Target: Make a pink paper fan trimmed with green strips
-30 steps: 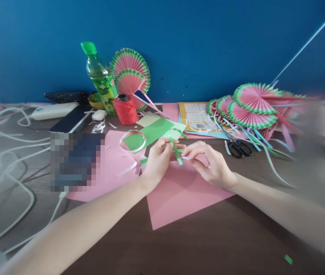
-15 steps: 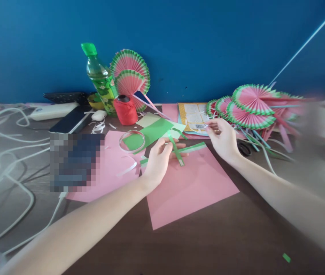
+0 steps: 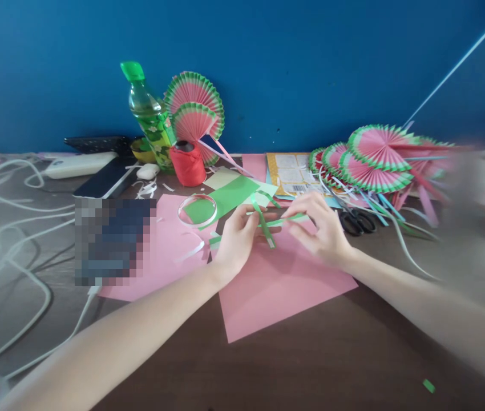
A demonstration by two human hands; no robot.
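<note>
My left hand (image 3: 237,235) is closed on a narrow green paper strip (image 3: 263,224), which hangs between thumb and fingers with its lower end over the pink sheet. My right hand (image 3: 317,227) is just to its right, thumb and forefinger drawn together near the strip; whatever they pinch is too small to make out. Beneath both hands lies the pink paper sheet (image 3: 287,285), its far edge bordered by a green and white band (image 3: 217,242). Part of that band is hidden by my hands. A clear roll of tape (image 3: 180,212) rests left of my left hand.
Black scissors (image 3: 357,221) lie right of my right hand, near a pile of pleated pink-green paper fans (image 3: 375,165). Red thread spool (image 3: 188,165) and green bottle (image 3: 152,123) stand at the back left. White cables (image 3: 48,297) run along the left side.
My right hand has moved left and down from above the yellow packet to beside my left hand, uncovering more of the scissors. My left hand stays in place with the green strip.
</note>
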